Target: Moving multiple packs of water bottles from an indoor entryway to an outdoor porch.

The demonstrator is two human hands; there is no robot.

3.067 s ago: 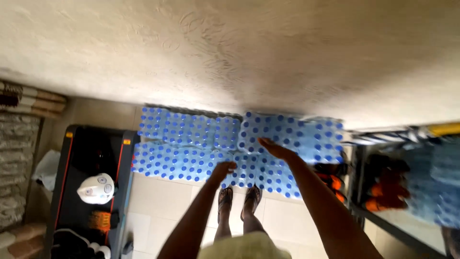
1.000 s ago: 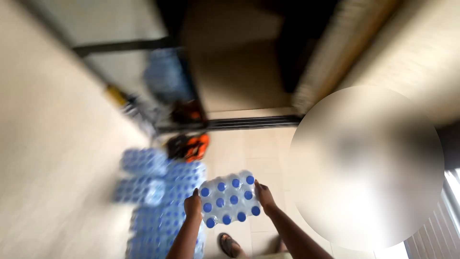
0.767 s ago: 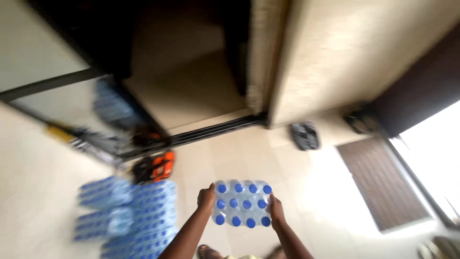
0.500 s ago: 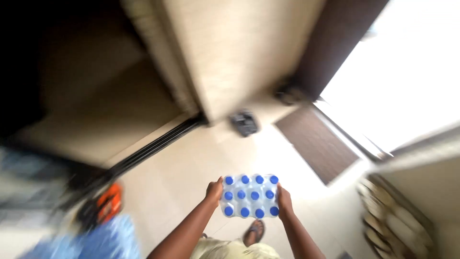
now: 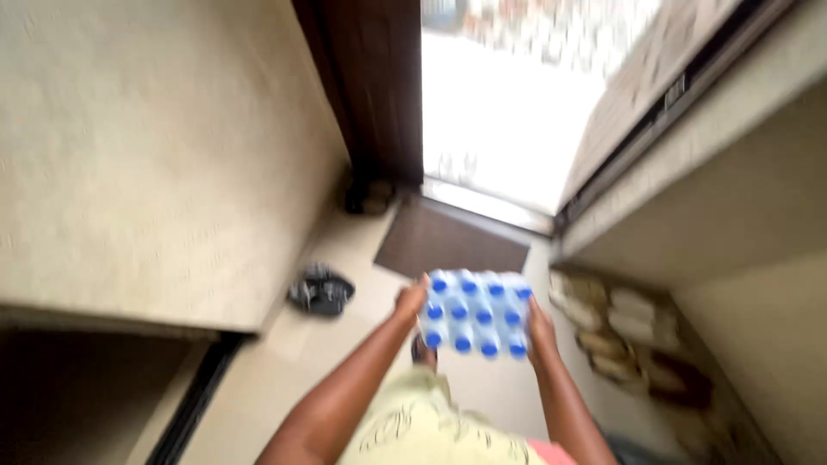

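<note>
Both hands — around bottle pack

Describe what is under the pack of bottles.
Below the pack of bottles, pale floor and one foot show. A hand and the other hand grip its sides. Its underside is hidden.

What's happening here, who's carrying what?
A person is carrying a shrink-wrapped pack of water bottles with blue caps, gripping it with the left hand on one side and the right hand on the other. Ahead lie a dark doormat and a bright open doorway. A pair of dark sandals sits by the wall on the left.
</note>
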